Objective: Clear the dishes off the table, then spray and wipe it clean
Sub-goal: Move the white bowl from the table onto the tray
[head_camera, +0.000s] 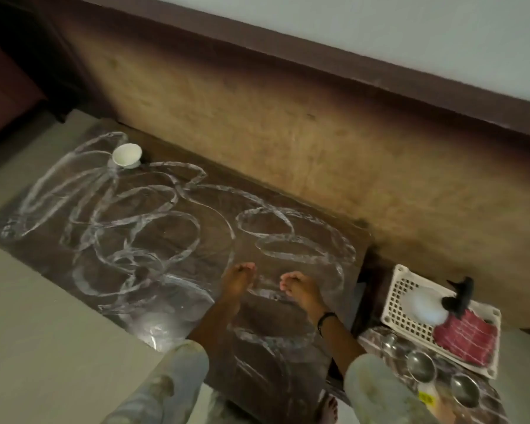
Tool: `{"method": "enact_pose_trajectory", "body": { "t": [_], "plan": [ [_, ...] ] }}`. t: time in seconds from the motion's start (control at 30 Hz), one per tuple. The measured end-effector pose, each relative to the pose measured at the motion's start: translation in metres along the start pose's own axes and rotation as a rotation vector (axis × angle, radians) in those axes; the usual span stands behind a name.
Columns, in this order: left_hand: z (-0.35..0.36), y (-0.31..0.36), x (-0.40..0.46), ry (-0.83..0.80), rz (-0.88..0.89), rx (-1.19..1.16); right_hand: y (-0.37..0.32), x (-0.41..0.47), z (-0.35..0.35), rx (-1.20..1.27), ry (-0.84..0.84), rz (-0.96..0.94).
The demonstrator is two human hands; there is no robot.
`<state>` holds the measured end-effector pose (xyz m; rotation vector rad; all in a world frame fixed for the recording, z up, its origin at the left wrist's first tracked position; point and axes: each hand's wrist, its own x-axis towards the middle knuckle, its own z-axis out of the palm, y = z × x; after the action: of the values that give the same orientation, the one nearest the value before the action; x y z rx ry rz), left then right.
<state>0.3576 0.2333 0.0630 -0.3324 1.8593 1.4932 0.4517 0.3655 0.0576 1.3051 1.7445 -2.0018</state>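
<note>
Cup (126, 155), the last white dish on the table (288, 316), stands well beyond and left of both sets of fingertips, nearer the left hand (237, 281). Both the left hand and the right hand (299, 287) hover empty, fingers straight and relaxed, over the smeared top.

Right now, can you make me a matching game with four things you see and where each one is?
Things:
1. white cup
2. spray bottle
3. red cloth
4. steel bowls

Places:
A. on the side surface, in front of the basket
B. at the table's far left corner
C. in the white basket, at its near end
D. in the white basket, lying with its black nozzle up

Pairs: 1-B, 2-D, 3-C, 4-A
</note>
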Motion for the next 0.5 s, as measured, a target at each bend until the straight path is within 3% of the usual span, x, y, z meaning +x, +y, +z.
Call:
{"method": "enact_pose_trajectory", "body": {
  "t": [0.23, 0.5],
  "plan": [
    [-0.131, 0.076, 0.105, 0.086, -0.055, -0.114, -0.084, 0.081, 0.136, -0.055, -0.031, -0.016],
    [-0.258, 0.11, 0.244, 0.163, 0.016, -0.061, -0.156, 0.181, 0.267, -0.131, -0.17, -0.11]
  ]
}}
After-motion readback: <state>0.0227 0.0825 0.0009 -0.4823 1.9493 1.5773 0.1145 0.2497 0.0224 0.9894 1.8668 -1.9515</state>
